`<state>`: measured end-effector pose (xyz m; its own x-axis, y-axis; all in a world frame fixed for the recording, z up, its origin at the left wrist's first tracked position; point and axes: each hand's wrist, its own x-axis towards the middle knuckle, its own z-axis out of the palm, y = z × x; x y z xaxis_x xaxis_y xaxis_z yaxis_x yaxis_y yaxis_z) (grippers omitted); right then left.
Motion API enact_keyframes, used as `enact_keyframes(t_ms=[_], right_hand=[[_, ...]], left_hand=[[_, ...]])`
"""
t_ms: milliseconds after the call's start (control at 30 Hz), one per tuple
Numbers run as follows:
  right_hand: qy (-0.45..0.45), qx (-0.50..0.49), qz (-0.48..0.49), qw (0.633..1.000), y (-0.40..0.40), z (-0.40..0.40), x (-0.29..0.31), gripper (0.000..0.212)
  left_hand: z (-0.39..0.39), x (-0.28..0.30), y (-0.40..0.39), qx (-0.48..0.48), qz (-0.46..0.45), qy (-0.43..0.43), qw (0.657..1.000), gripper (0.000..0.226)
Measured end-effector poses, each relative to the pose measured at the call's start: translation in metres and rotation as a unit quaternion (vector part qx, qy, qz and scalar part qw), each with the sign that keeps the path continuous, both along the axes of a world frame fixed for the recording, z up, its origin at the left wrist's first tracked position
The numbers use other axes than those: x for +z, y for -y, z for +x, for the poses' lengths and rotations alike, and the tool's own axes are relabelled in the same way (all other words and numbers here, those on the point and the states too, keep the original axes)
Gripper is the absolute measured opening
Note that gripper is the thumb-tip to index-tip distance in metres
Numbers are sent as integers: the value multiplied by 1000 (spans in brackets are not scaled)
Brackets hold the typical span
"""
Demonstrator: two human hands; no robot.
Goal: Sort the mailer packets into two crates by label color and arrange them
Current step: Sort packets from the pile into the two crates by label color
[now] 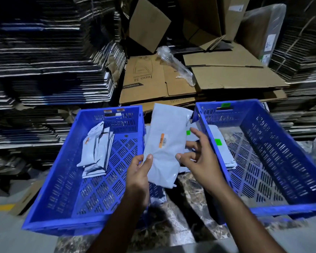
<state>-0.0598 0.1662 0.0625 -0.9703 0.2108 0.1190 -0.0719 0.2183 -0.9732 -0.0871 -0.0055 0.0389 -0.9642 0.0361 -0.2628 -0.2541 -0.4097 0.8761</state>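
Note:
My left hand (139,172) grips the lower left edge of a grey mailer packet (165,143) with an orange label, held up between two blue crates. My right hand (199,154) hovers at the packet's right side with fingers spread, and its thumb tip touches the packet's right edge. The left crate (62,189) carries orange tags on its far rim and holds several grey packets (96,150) leaning at its back left. The right crate (281,161) has a green tag on its rim and a packet with a green label (218,142) inside. More packets lie between the crates, one with a green label (188,132).
Flattened brown cardboard boxes (190,77) lie behind the crates, with a clear plastic wrap (175,63) on them. Tall stacks of folded cartons (44,70) stand at left and right. A marbled surface (186,212) shows between the crates. A yellow floor line (0,207) runs at the lower left.

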Motion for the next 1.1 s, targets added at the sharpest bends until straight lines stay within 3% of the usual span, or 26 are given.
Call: enact_keyframes(t_ms=[133, 267, 400, 567, 767, 1000, 1100], right_hand=[[15, 22, 6, 1000, 14, 0, 2, 68], [31, 51, -3, 998, 35, -8, -1, 59], [34, 37, -7, 999, 61, -28, -9, 49], [48, 28, 58, 997, 102, -73, -25, 36], [114, 15, 165, 980, 165, -153, -58, 42], [198, -19, 169, 965, 201, -223, -89, 44], [213, -17, 214, 953, 201, -226, -93, 48]], left_hand=[[-3, 0, 8, 45, 48, 16, 998, 19], [-6, -4, 30, 54, 28, 11, 998, 12], [-13, -10, 70, 37, -52, 19, 998, 17], [-27, -26, 134, 62, -154, 14, 986, 33], [-42, -26, 191, 49, -200, -17, 978, 57], [-59, -24, 222, 9, -204, -28, 979, 54], [-62, -25, 228, -7, -211, -27, 977, 51]])
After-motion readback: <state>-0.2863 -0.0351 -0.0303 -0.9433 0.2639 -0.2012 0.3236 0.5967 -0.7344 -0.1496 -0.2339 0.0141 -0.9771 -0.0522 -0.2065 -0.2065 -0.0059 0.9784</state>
